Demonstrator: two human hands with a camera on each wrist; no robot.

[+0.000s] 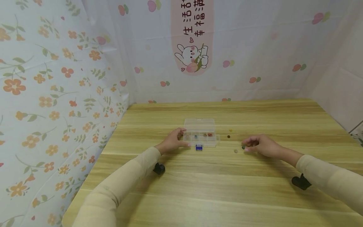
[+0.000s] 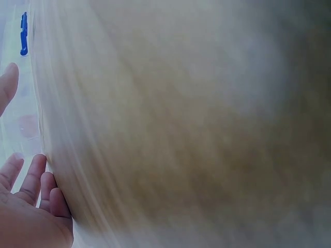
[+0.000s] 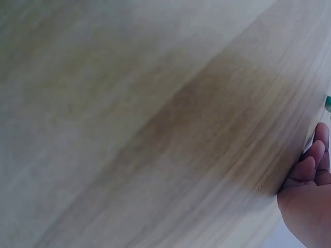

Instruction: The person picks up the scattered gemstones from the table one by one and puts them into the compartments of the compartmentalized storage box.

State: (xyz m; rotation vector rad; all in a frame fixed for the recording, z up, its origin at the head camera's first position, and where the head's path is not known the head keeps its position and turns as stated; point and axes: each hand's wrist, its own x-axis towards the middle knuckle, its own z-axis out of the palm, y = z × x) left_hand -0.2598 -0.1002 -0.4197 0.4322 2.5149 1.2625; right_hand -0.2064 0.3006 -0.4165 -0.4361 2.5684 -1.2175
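A clear plastic compartment box (image 1: 199, 143) lies on the table, its lid (image 1: 199, 125) raised at the back and a blue latch (image 1: 199, 147) at the front. My left hand (image 1: 175, 141) grips its left end, thumb at the front corner and fingers at the back. Small coloured pieces (image 1: 210, 135) lie in several back-row compartments. To the right of the box, my right hand (image 1: 262, 146) pinches a small dark green bead (image 1: 243, 147) between thumb and fingertips, close over the table. The right wrist view shows that green bead (image 3: 328, 104) at its right edge; thumb and index finger are out of that view.
Left of the right hand lie a pale bead (image 1: 235, 151), a dark brown bead (image 1: 228, 136) and a yellow bead (image 1: 230, 130). All rest on the wood-grain table (image 1: 198, 189). A printed cloth (image 1: 241, 47) hangs behind the table, and a flowered cloth (image 1: 56, 94) at the left.
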